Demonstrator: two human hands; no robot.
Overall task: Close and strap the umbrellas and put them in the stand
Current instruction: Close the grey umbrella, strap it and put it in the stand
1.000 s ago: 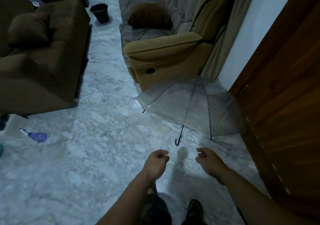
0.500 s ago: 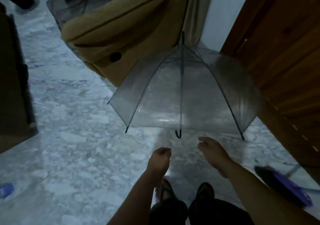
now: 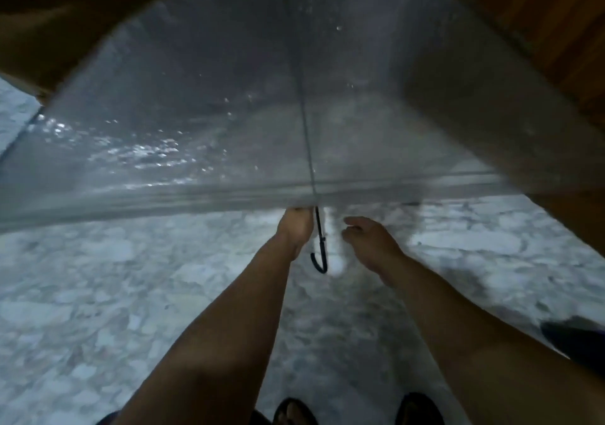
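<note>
Now both hands reached umbrella (image 3: pixel 229 103) rim; left hand (image 3: pixel 294 228) fingers hidden, right hand (image 3: pixel 366 241) fingers apart.

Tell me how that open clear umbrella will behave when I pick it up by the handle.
The clear umbrella probably feels light but unwieldy: the spread canopy is wide against its thin shaft. The bright specks on the canopy may be water, so possibly slippery. The hooked handle should give the left hand a sure hold.

One cam only, head-worn, wide-angle. Looks fwd and steeply down over both forearms to the marble floor (image 3: pixel 98 293). Very close to the open clear umbrella (image 3: pixel 229 97), whose canopy fills the upper half of the view. Feet at bottom edge. No 2nd view to overlap.
</note>
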